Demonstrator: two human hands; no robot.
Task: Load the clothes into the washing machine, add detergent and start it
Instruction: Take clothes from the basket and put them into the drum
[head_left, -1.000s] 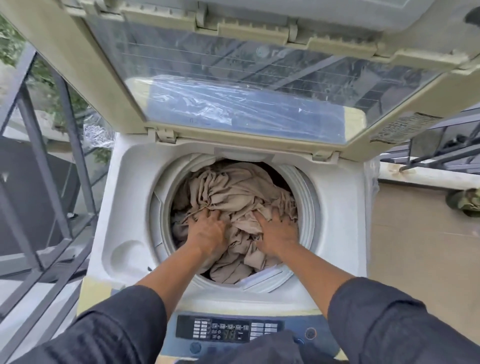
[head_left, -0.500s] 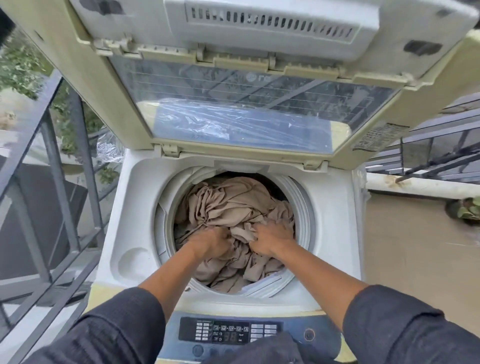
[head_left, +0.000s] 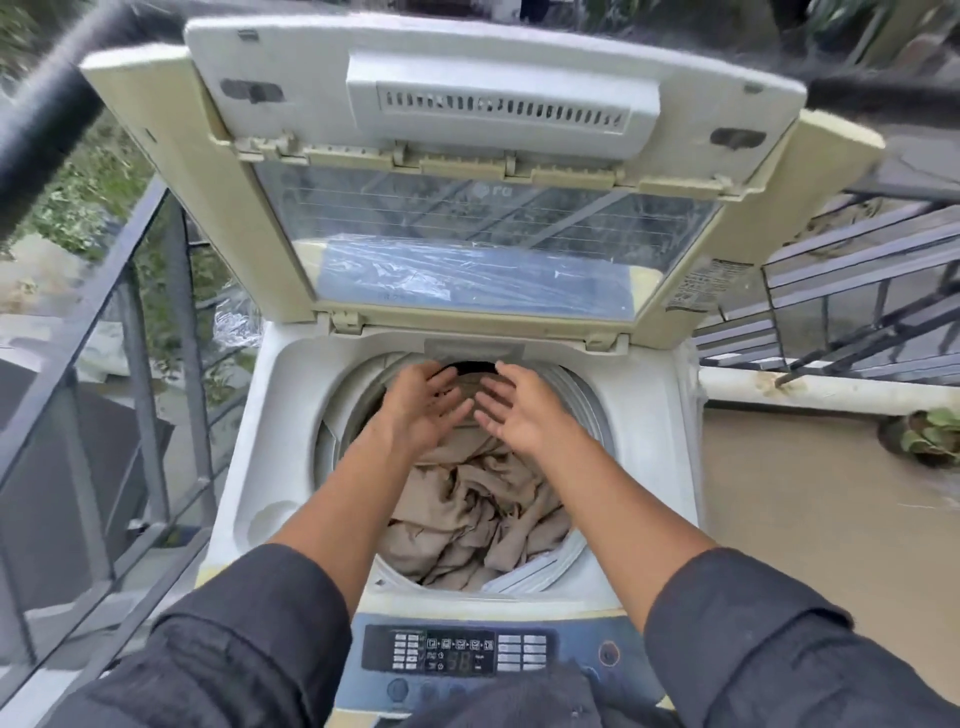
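Outdoors, on a balcony or terrace: tan floor to the right, dark metal railing close along the left with greenery beyond it, more rails at the far right above a pale ledge. Small potted plant on the floor by that ledge.

Top-loading washing machine in the middle, white and yellowed. Lid folded up and standing open at the back, glass pane reflecting crumpled clear plastic. Blue control panel at the near edge, small display lit.

Beige clothes piled in the round drum, crumpled and filling it up near the rim, mostly toward the near and middle part of the opening.

Left hand and right hand both above the far half of the drum, side by side and close together, palms turned inward and down, fingers spread and straight. Neither gripping anything. Clothes below and nearer than the hands, apart from the fingers; whether the heels of the palms brush the cloth cannot be told. Dark sleeves pushed up to the elbows, forearms bare over the near rim of the drum.
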